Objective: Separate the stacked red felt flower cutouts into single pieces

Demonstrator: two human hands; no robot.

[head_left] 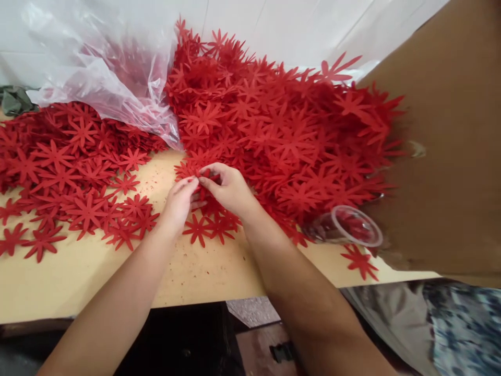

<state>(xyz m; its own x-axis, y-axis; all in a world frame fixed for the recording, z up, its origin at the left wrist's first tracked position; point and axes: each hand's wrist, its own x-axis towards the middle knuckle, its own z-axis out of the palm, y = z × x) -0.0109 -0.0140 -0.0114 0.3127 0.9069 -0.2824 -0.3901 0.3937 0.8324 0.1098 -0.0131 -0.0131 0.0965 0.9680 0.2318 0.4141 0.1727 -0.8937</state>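
My left hand and my right hand meet at the front left edge of a tall heap of red flower shapes. Both pinch a red flower piece between them, thumbs and fingertips nearly touching. Fingers partly cover that piece, so its outline is unclear. Just below the hands, a few red flowers lie flat on the wooden table.
A second, lower pile of red flowers spreads on the left beneath a clear plastic bag. At the right, a clear plastic cup lies tipped beside a brown cardboard box. One loose flower is near the table's front edge.
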